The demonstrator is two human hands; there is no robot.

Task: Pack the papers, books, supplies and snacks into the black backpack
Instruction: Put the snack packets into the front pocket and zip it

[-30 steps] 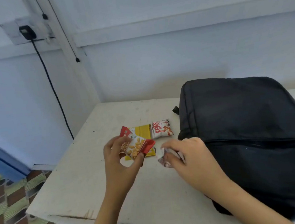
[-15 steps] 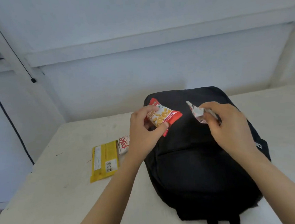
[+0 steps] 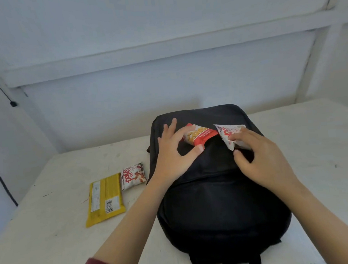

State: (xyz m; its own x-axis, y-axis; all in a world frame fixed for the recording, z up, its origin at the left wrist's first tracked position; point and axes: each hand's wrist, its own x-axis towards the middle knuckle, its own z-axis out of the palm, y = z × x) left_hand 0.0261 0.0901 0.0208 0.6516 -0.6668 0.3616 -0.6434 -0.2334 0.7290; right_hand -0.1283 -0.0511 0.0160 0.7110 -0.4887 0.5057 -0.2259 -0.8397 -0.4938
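Left fingers [image 3: 180, 134] pinch the red snack packet [image 3: 200, 135], right fingers [image 3: 242, 134] the white snack packet [image 3: 227, 132], over the black backpack [image 3: 216, 201]; I judge both light, crinkly, slippery, so I'd grip their sealed edges.

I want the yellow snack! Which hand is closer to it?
Left. The left hand, pinching the red packet, is over the backpack's left edge, just right of the yellow snack. The right hand, pinching a white packet, is farther right across the backpack.

Soft even daylight, slight blur, wide-angle bowing.
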